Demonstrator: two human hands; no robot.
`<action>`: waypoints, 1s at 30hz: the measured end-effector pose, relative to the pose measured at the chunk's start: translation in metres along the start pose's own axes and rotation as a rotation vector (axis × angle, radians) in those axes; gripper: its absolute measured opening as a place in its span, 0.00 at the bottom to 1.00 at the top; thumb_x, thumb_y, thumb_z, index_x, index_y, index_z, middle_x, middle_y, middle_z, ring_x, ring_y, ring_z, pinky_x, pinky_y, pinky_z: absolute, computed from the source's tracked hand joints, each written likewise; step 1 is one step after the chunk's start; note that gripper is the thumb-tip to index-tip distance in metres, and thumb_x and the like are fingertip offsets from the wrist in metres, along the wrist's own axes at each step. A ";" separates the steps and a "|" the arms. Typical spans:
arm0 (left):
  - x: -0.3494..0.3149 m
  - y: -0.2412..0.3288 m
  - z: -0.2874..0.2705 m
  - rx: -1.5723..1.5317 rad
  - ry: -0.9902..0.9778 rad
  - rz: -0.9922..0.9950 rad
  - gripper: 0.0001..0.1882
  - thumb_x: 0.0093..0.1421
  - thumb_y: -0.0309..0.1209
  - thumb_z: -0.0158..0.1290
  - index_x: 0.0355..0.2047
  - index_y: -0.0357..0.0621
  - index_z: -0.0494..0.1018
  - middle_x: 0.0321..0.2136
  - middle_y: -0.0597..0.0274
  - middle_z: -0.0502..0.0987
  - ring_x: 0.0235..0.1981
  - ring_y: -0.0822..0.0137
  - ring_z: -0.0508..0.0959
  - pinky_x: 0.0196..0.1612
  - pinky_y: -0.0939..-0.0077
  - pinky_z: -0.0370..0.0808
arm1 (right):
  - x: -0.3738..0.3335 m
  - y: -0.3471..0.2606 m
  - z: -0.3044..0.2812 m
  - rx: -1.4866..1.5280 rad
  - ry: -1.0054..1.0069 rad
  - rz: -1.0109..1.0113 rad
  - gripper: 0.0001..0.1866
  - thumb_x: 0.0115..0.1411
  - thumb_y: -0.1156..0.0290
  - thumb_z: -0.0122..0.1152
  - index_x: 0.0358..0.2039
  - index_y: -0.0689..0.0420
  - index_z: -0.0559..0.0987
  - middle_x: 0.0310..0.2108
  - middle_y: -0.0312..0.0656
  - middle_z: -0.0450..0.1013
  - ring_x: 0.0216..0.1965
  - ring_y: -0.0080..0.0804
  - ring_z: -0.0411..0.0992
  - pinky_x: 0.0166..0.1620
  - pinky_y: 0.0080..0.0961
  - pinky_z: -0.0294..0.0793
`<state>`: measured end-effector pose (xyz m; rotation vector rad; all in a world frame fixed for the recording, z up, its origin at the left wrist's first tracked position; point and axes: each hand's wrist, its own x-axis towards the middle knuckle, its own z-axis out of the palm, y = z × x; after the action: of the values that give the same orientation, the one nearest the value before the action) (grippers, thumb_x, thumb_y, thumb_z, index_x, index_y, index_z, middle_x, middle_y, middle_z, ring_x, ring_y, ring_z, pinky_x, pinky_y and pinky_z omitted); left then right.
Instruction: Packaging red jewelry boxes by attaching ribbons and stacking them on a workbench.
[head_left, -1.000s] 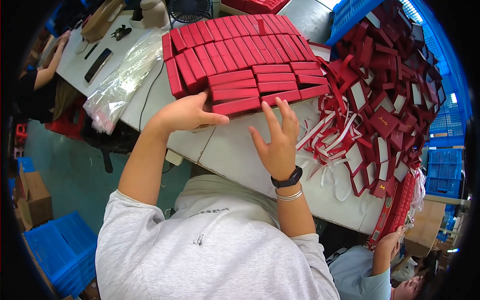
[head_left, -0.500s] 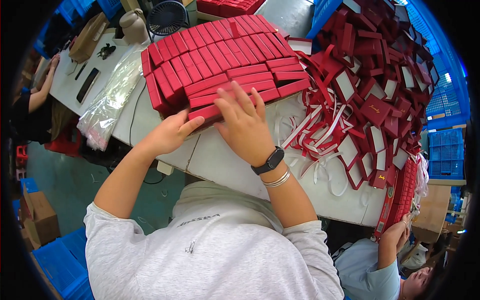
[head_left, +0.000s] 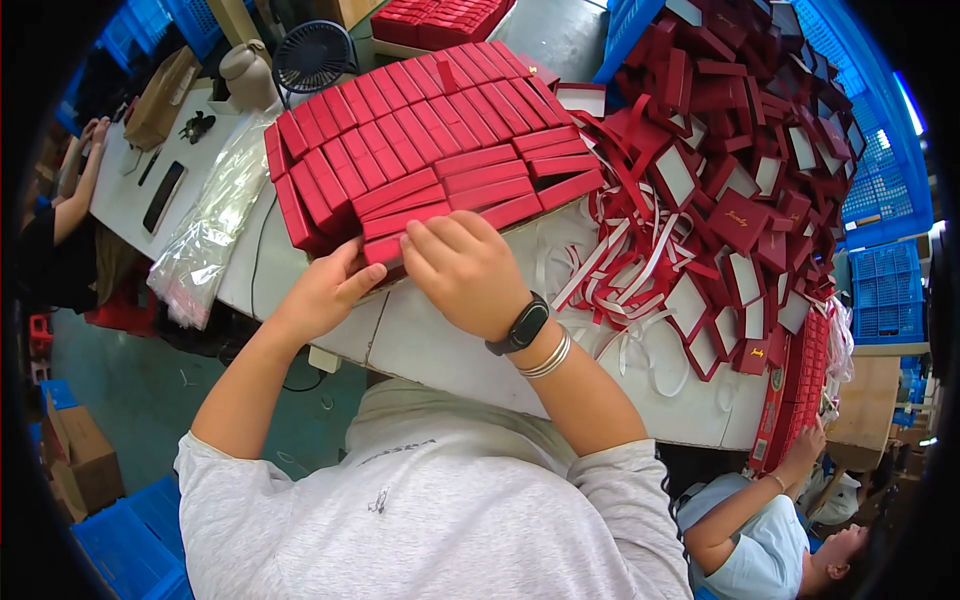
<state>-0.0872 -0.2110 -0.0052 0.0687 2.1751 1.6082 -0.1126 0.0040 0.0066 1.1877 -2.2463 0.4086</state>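
Many slim red boxes (head_left: 400,135) are packed in tight rows in a shallow tray on the table before me. At the near edge, my left hand (head_left: 322,295) holds the left end of one red box (head_left: 385,246) between thumb and fingers. My right hand (head_left: 465,268) is curled over the same box's near side, its fingertips pressing close to the left thumb. A black band and thin bangles are on my right wrist. The tray's near edge is partly hidden by both hands. Left of the held box, a dark gap shows in the front row.
Loose red and white ribbons (head_left: 640,265) lie right of the stack, beside a heap of open red boxes (head_left: 740,200). A clear plastic bag (head_left: 215,230), a phone (head_left: 165,195) and a small black fan (head_left: 315,58) are on the left. A co-worker (head_left: 745,535) sits at the lower right.
My right hand's spread fingers have curled in and moved left along the front box, closer to my left hand. The left hand stays at the box's end. The whole view has shifted slightly.
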 end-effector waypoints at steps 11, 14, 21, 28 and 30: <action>0.007 0.020 -0.014 -0.182 -0.176 -0.186 0.27 0.63 0.43 0.48 0.56 0.36 0.62 0.44 0.63 0.71 0.43 0.77 0.68 0.47 0.80 0.66 | 0.017 -0.001 -0.005 -0.060 -0.223 -0.114 0.10 0.44 0.71 0.55 0.28 0.60 0.75 0.34 0.40 0.72 0.37 0.32 0.70 0.42 0.28 0.71; 0.012 0.014 -0.014 -0.276 -0.196 -0.229 0.27 0.63 0.43 0.49 0.55 0.38 0.62 0.44 0.65 0.71 0.43 0.78 0.68 0.47 0.80 0.66 | 0.007 -0.002 0.004 -0.023 -0.129 -0.014 0.12 0.45 0.73 0.55 0.32 0.61 0.76 0.37 0.39 0.72 0.39 0.32 0.70 0.45 0.29 0.70; 0.020 0.016 -0.017 -0.496 -0.279 -0.325 0.31 0.62 0.47 0.49 0.57 0.38 0.60 0.50 0.55 0.69 0.49 0.64 0.71 0.53 0.72 0.66 | -0.032 -0.001 -0.010 0.159 0.103 0.468 0.22 0.55 0.68 0.58 0.49 0.65 0.71 0.55 0.50 0.64 0.57 0.44 0.62 0.57 0.39 0.60; 0.031 0.018 -0.013 -0.615 -0.149 -0.461 0.38 0.62 0.56 0.41 0.57 0.32 0.58 0.53 0.38 0.65 0.54 0.49 0.68 0.59 0.59 0.62 | -0.056 0.013 0.014 -0.068 0.108 0.661 0.28 0.59 0.63 0.55 0.55 0.65 0.65 0.60 0.53 0.58 0.62 0.45 0.55 0.62 0.41 0.53; 0.033 0.020 -0.011 -0.608 -0.125 -0.464 0.40 0.62 0.58 0.40 0.56 0.29 0.58 0.53 0.38 0.65 0.53 0.48 0.69 0.58 0.59 0.63 | -0.051 0.014 0.014 -0.109 0.092 0.671 0.28 0.59 0.61 0.54 0.56 0.65 0.65 0.60 0.53 0.59 0.62 0.45 0.55 0.61 0.42 0.54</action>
<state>-0.1256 -0.2049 0.0051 -0.4661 1.3927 1.8315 -0.1060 0.0389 -0.0358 0.3214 -2.5004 0.5676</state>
